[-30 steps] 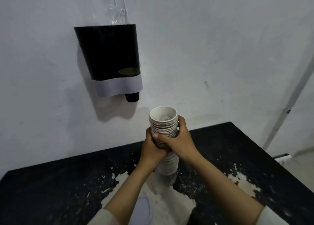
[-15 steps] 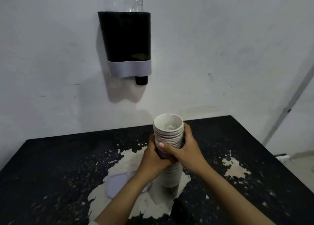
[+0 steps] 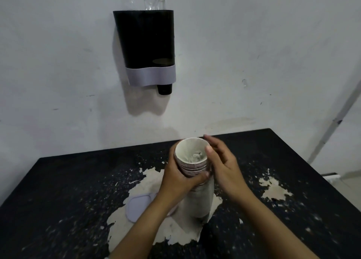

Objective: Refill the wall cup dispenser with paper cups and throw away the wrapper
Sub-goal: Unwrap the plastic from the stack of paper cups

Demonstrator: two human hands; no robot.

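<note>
None of the paper cups [image 3: 192, 161] are loaded: my left hand [image 3: 180, 177] grips them, right hand [image 3: 222, 166] loose alongside, dispenser [image 3: 146, 47] unfilled

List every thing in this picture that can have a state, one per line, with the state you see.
Cup stack: upright on the table, lower part wrapped, top rims bare.
Left hand: fingers curled round the stack.
Right hand: fingers relaxed, beside the stack's top.
Wall dispenser: mounted on the wall, a clear tube at its top.
Pale lid: flat on the table.
Table: black coating flaked.
</note>
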